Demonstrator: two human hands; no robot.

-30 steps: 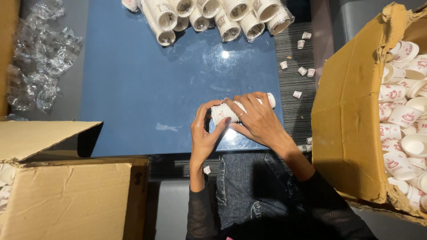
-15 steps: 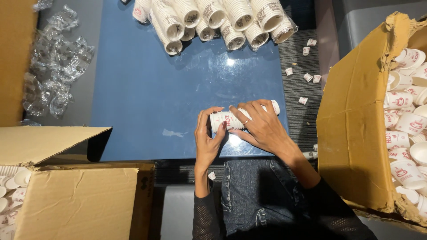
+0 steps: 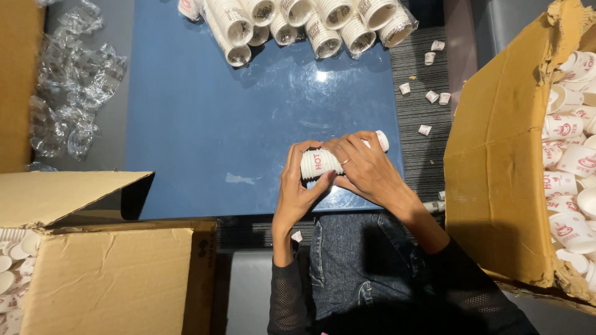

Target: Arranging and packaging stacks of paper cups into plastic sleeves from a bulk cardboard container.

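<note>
Bare blue table [image 3: 205, 124] ahead; cup stacks [image 3: 298, 25] block its far edge.

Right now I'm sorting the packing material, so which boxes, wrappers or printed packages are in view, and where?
Open brown cardboard box, right side: loose white paper cups with red print inside.
Brown cardboard box with open flaps, lower left: white cups at its edge.
Clear crumpled plastic wrappers, upper left.
Sleeved stacks of white cups, top of blue table.
Short stack of white red-printed cups, between left hand and right hand.

Blue table [image 3: 205, 118] as landmark: wrapped cup stacks [image 3: 298, 25] along far edge. Crumpled plastic wrap [image 3: 68, 93] left of it; cardboard boxes [image 3: 496, 155] either side.
</note>
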